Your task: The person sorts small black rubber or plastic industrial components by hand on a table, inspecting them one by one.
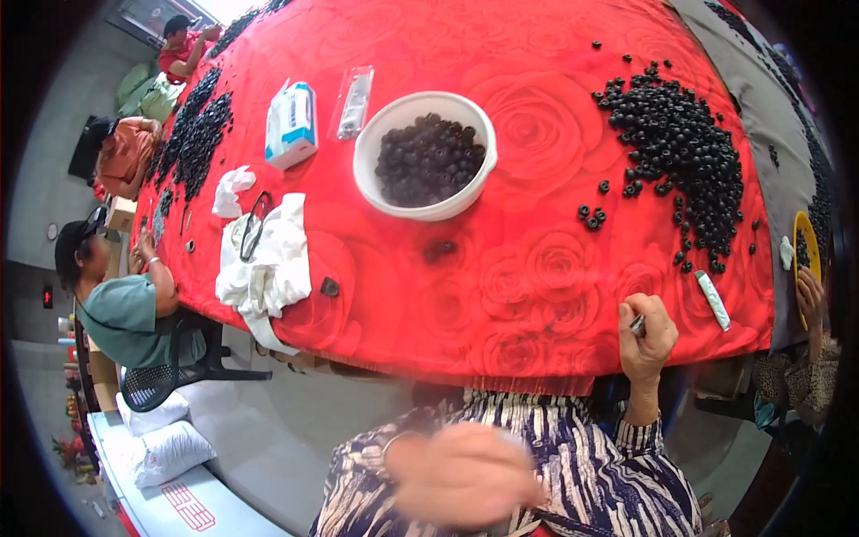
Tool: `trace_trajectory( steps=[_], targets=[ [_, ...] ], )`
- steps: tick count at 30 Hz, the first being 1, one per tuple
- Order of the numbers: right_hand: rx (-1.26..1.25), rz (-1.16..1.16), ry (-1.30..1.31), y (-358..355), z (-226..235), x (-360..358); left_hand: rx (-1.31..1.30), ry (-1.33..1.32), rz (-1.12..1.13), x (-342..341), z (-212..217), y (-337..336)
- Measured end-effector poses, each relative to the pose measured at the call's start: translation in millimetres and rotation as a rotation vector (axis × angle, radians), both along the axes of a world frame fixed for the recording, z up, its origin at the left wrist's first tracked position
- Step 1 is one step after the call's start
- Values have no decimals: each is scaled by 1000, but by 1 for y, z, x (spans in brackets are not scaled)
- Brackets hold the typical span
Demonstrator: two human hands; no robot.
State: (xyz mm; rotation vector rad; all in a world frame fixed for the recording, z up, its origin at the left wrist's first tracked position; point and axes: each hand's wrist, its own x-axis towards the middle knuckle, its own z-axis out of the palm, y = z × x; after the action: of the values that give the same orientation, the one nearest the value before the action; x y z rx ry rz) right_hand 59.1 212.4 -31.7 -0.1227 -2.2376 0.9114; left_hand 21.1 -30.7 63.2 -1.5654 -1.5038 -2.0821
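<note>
My right hand [649,340] is at the table's near edge, fingers closed around a small dark piece with a metallic gleam [638,326]; most of it is hidden. Lower down, in front of my striped clothing, my left hand [470,474] is smeared by motion, so its fingers cannot be made out. A blurred dark piece [438,251] shows over the red cloth below a white bowl [490,157]. Many black ring-shaped pieces [429,161] fill the bowl's bottom. To the right spreads a large heap of similar black rings [684,157], with a few strays beside it.
Left of the bowl are a blue-and-white box [292,125], a clear packet [356,103] and white cloth [268,268] with dark-handled scissors [255,228]. A slim pale packet [713,301] lies right. People sit along the left; another person's hand [810,295] touches a yellow bowl [803,234].
</note>
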Motion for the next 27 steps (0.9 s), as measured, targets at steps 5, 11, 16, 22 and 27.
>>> trace_trajectory(
  steps=[5, 11, 16, 22, 27],
  targets=[
    [18, 6, -17, 2, 0, 7, 48, -302, 209, 15, 67, 7],
    [39, 18, -58, 2, 2, 5, 178, -364, 169, 12, 80, 15],
    [17, 36, -66, -2, 1, -3, -133, -336, -95, -17, 92, -34],
    [56, -22, -82, 4, 6, 2, -231, -393, -146, -22, 103, -45],
    [28, 39, -37, 0, 1, -1, 2, -408, -85, -12, 92, -17]
  ],
)
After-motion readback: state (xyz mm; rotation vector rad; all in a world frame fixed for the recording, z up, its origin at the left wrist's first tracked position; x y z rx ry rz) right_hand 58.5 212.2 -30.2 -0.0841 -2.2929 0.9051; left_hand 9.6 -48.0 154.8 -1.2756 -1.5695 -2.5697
